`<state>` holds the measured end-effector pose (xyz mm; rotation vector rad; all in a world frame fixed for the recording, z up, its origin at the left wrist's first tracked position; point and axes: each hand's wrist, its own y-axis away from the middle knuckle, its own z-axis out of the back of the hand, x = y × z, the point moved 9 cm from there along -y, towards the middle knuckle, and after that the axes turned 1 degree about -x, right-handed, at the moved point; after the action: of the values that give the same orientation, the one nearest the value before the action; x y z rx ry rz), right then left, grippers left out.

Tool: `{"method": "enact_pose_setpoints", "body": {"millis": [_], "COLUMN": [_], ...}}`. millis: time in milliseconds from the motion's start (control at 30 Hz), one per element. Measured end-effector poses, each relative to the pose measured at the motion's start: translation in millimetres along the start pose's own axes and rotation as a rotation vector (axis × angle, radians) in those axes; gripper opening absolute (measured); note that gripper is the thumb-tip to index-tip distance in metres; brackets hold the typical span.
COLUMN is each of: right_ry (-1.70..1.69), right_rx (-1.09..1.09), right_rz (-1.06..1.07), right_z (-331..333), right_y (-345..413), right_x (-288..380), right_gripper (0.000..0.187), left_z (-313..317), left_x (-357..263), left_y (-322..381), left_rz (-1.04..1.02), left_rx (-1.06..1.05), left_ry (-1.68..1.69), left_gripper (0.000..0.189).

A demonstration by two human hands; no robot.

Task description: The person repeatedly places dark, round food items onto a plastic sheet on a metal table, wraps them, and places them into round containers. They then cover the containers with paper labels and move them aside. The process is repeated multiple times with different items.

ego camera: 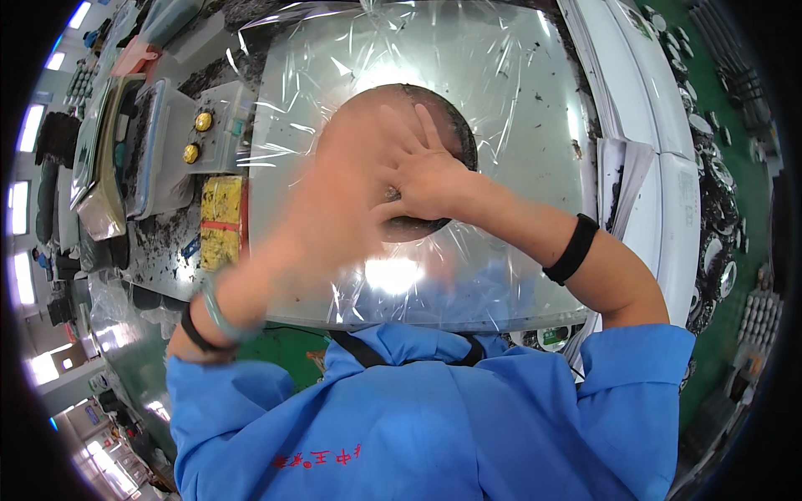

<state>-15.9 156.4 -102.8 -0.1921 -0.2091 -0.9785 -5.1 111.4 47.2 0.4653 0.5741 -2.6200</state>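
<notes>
A round, glossy brown form (452,122) with a dark rim lies before me on the worktable; whether it is a dome or a flat disc I cannot tell. Thin clear plastic film (301,69) spreads in creases around it. My right hand (429,178), with a black band on its forearm, is over the form with fingers spread and nothing visible in them. Strongly blurred, my left hand (341,194) covers the form's left side and overlaps the right fingertips. Its fingers cannot be made out, and part of the form is hidden beneath both hands.
On the left are a yellow block with a red strap (220,216), a clear plastic box (219,131) with two gold-wrapped balls (203,121) on it, and other bins. Dark flakes litter the worktable (163,250). White paper stacks (620,181) line the right side.
</notes>
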Motion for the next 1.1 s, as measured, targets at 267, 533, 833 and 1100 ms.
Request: {"method": "enact_pose_setpoints", "body": {"millis": [267,533,833,1100], "right_ry": [0.101,0.122,0.085,0.071], "right_rx": [0.08,-0.025,-0.004,0.051], "right_rz": [-0.052,-0.084,-0.061,-0.035], "right_z": [-2,-2,1,-4], "right_y": [-11,-6,-1,-2], "right_x": [6,6,11,13], "right_gripper": [0.087,0.088,0.087,0.089], "left_z": [-85,-37,95,46], "left_x": [-60,-22,38,156], "left_y": [86,168,140,186], "left_rz": [-0.032,0.325,0.279,0.93], "left_rx": [0.149,-0.252,-0.505,-0.313], "left_ry": [-0.113,-0.379,0.191,0.885], "left_gripper": [0.032,0.079,0.021,0.041]}}
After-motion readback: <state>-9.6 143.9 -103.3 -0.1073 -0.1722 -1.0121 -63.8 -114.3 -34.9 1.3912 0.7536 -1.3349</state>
